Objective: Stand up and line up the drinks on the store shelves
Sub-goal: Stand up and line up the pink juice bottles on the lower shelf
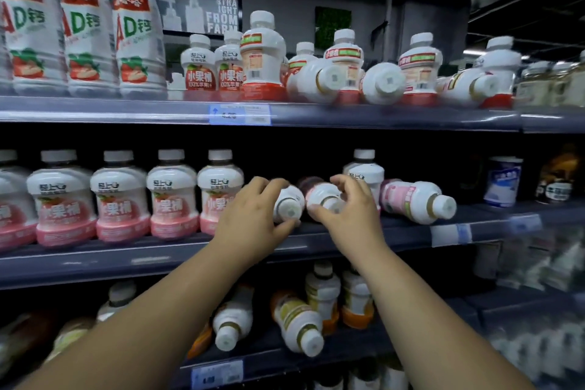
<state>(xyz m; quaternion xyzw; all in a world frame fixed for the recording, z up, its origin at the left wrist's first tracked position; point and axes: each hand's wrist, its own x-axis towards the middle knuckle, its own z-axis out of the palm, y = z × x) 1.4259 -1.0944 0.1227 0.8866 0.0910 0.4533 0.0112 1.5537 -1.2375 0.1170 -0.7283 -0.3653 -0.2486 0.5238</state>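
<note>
On the middle shelf [95, 258] two pink-and-white drink bottles lie on their sides, caps toward me. My left hand [253, 218] grips the left lying bottle [289, 204] around its neck. My right hand [348, 215] grips the right lying bottle [323, 196], fingers curled over it. A third pink bottle [418, 199] lies on its side just right of my right hand. Behind it one bottle [364, 168] stands upright. Several pink bottles [120, 196] stand in a row to the left.
The top shelf [126, 111] holds tall red-capped bottles [85, 25] at left and small red-labelled bottles, some standing, three fallen [383, 82]. The lower shelf has orange-labelled bottles, two fallen [297, 323]. Dark bottles and a blue-white cup [503, 180] stand at right.
</note>
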